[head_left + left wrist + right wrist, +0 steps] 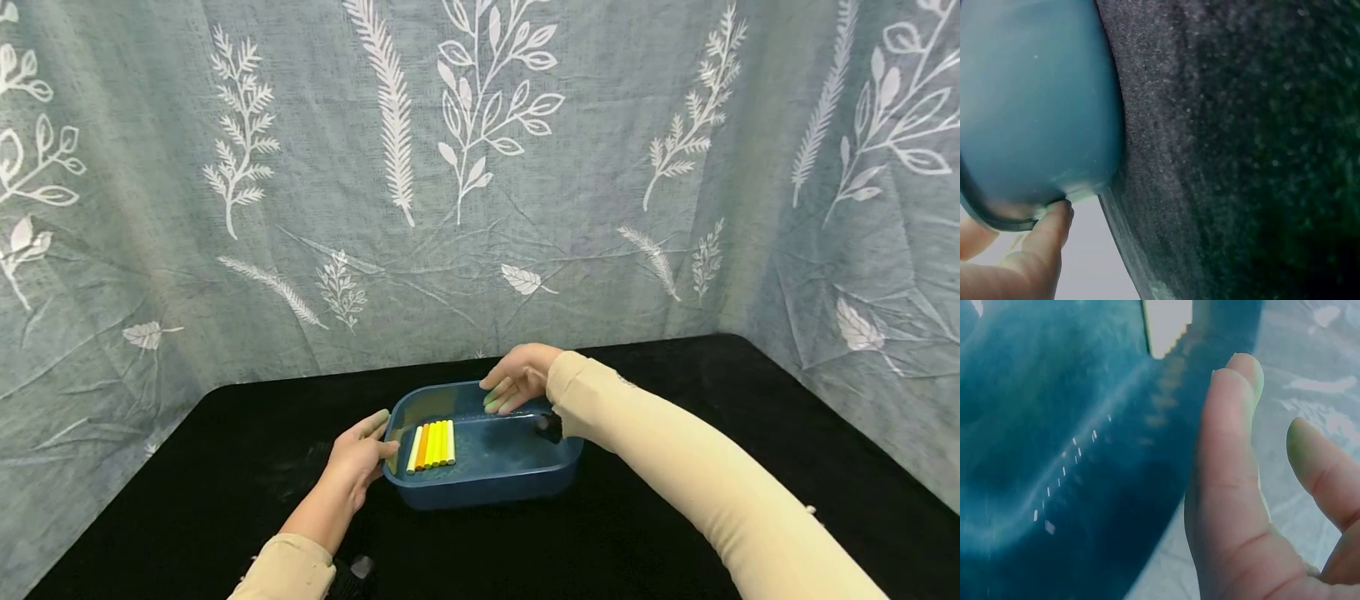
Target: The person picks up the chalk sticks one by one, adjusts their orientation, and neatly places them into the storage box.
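A dark blue rounded tub [491, 490] sits on the black table. My left hand [356, 457] grips its left end, thumb over the rim and fingers outside; the left wrist view shows fingers at the tub's edge [1041, 100]. Inside at the left, several chalk sticks [432, 444] lie side by side, mostly yellow with one orange and some paler. Over the tub's far side hovers my right hand [522, 379], fingers extended and slightly bent, holding nothing. Greenish smudges mark its fingertips [1297, 440]. The chalk row's end [1169, 325] appears in the right wrist view.
The black tabletop [255, 475] spreads around the tub on all sides. Behind it and at both sides hangs a grey-green curtain [315, 208] with white leaf prints, close to the table's far edge.
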`<state>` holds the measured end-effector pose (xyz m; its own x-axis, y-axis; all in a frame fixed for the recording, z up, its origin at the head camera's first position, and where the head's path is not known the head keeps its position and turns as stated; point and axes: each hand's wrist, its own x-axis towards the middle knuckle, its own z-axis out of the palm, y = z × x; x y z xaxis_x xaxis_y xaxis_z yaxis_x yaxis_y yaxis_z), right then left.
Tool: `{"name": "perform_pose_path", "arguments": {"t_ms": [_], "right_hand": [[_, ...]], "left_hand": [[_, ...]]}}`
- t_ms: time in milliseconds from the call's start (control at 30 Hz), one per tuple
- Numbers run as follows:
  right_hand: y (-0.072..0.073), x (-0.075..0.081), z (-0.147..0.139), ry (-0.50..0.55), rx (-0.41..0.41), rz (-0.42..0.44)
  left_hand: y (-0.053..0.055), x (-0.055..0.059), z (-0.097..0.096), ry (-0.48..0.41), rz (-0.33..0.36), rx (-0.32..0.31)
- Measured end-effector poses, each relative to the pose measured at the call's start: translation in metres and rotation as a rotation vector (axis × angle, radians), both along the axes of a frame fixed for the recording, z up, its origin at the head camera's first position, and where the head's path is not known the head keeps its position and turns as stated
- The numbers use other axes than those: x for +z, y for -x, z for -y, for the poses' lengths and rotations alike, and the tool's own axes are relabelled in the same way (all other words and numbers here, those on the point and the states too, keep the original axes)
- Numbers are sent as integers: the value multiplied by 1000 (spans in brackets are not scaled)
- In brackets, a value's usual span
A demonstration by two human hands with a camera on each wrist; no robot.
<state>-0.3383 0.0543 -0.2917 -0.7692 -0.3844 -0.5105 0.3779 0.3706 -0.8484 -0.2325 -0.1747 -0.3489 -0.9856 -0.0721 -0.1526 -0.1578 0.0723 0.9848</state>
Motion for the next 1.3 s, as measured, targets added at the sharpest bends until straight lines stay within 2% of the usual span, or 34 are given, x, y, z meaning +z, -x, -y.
{"name": "perform_pose_path", "arguments": {"t_ms": [167,300,700,1033,1300], "right_hand": [[-2,13,-22,11,-10,-8],[-6,15,-41,-2,-29,-17],[-12,12,-93,49,-17,-55],[-20,2,-137,75,15,-80],[-21,-7,-160,76,-41,-69]], "left_hand": [[0,1,2,-5,14,0],[0,1,2,0,21,1],[0,3,3,-8,21,-1],[3,0,2,4,0,-13],[5,1,4,4,15,-14]]}}
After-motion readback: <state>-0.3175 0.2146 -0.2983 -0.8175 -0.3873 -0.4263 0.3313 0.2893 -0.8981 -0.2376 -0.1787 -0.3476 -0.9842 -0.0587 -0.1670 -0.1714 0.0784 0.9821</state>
